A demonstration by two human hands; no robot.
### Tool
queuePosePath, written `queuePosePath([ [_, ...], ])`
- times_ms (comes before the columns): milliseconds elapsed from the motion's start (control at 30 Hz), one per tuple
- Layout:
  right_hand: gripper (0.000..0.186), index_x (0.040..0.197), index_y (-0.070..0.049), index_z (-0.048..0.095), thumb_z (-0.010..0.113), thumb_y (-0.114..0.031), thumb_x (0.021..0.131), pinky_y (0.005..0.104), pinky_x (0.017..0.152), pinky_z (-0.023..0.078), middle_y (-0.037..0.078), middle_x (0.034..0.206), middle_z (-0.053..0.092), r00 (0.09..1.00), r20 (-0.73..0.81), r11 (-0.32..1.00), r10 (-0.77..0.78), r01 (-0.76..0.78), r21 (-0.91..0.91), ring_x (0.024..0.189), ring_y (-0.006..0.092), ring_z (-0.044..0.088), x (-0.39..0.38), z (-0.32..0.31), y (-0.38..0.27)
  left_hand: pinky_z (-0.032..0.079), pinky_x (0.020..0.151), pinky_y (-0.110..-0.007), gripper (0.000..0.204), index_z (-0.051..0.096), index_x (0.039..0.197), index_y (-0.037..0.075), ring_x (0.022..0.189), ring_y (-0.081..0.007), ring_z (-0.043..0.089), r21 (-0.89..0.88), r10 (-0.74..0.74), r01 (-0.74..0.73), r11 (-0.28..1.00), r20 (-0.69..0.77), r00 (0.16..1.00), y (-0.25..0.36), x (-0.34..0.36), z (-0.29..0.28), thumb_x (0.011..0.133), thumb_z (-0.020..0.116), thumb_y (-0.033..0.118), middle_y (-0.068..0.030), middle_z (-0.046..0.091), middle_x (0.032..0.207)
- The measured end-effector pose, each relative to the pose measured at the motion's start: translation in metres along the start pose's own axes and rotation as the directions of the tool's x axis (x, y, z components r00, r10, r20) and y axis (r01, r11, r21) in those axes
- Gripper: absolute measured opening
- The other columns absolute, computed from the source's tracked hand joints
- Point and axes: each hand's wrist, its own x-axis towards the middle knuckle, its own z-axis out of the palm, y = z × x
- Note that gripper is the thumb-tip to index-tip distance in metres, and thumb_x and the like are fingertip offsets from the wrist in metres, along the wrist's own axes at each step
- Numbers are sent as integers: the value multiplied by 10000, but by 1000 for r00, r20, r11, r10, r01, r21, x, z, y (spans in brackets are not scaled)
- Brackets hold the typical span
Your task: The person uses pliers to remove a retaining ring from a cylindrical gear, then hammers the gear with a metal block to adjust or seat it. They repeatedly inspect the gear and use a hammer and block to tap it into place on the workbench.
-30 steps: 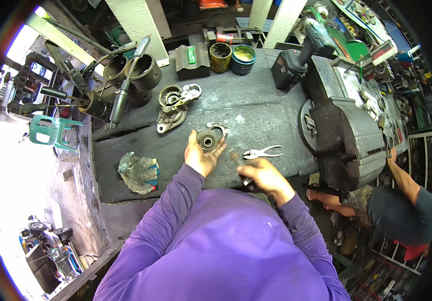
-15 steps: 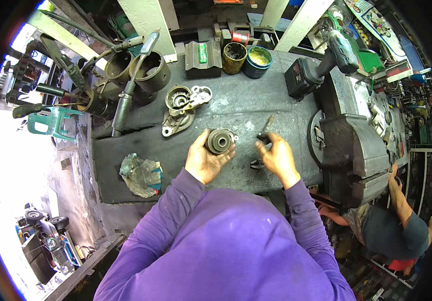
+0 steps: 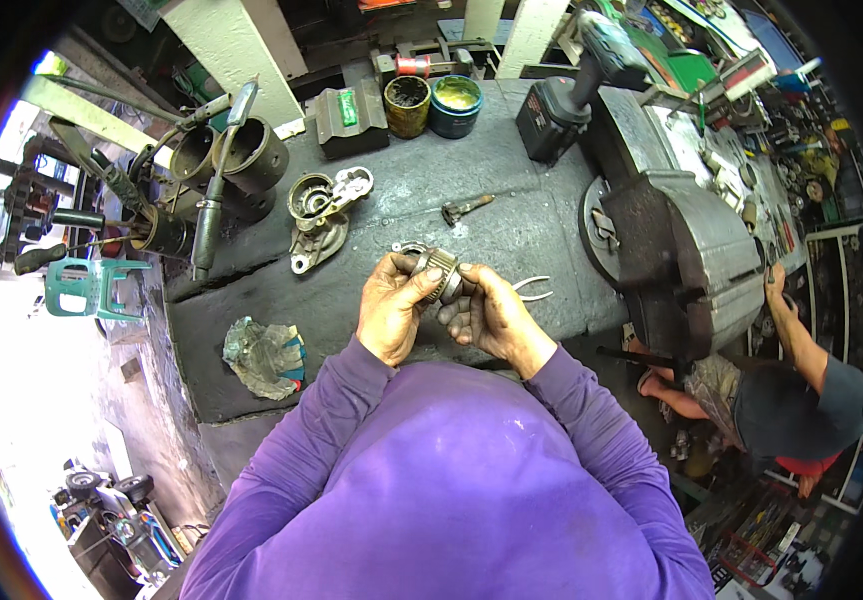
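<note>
Close in front of my chest I hold a toothed metal gear part (image 3: 438, 266) with both hands. My left hand (image 3: 389, 312) is wrapped round its left side, thumb across the top. On the right, my right hand (image 3: 496, 318) grips the rim between thumb and curled fingers. A ring-like metal edge shows behind the gear; the rest is hidden by my fingers. Just right of my right hand lie the two curved handles of a pliers-like tool (image 3: 533, 289). Farther off rests a small dirty tool with a worn handle (image 3: 467, 208). An open cast metal housing (image 3: 323, 213) sits to the left.
A crumpled plastic bag (image 3: 263, 357) lies at the left. Metal cylinders (image 3: 251, 160), a grease tub (image 3: 456, 105) and a dark pot (image 3: 407, 104) stand at the back. A cordless impact wrench (image 3: 558, 105) and large vise (image 3: 686, 260) occupy the right, near another person (image 3: 786, 405).
My right hand has let go of the small dirty tool, now lying on the bench, and has moved left onto the gear part. The gear is tilted sideways, its teeth showing.
</note>
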Motion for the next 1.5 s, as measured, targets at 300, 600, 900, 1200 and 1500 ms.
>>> queuePosePath([
  [300,797,1143,-22,701,275,-693,1090,272,534,531,103,891,735,953,-22,826,-301,249,-505,724,153,697,-21,-32,26,564,981,-352,367,565,1071,56,1144,-212,684,160,232,-261,952,178,956,-10,-18,17,855,857,2,-172,685,1308],
  [600,652,1601,-67,374,658,-270,1050,439,938,613,110,1383,617,805,444,918,-393,313,243,1215,243,660,-43,-63,35,507,1112,-412,582,610,1267,21,1312,-281,632,700,232,-519,491,469,852,-3,-43,58,761,898,47,-189,634,1426],
  [900,769,1577,-35,414,819,-193,944,363,952,612,102,1375,622,811,379,846,-446,520,-117,1231,206,635,-61,-98,14,596,827,-355,450,705,1220,-8,910,-263,739,838,127,-542,68,531,838,-5,-43,75,797,801,114,-166,732,1099],
  [1200,832,1543,-17,475,908,-192,856,344,1077,519,103,1398,615,777,419,647,-470,626,-435,1252,185,603,-73,-124,-24,584,788,-312,370,695,1135,-11,893,-187,703,860,251,-474,190,424,870,-44,-35,98,799,820,84,-103,701,1009],
  [1500,799,1592,-51,402,823,-228,936,400,938,629,123,1399,623,797,578,984,-175,162,75,1212,258,678,-57,-148,-33,540,1027,-407,851,554,1446,24,1252,-276,627,896,302,-360,260,279,912,-65,-51,116,703,942,169,-156,583,1387],
])
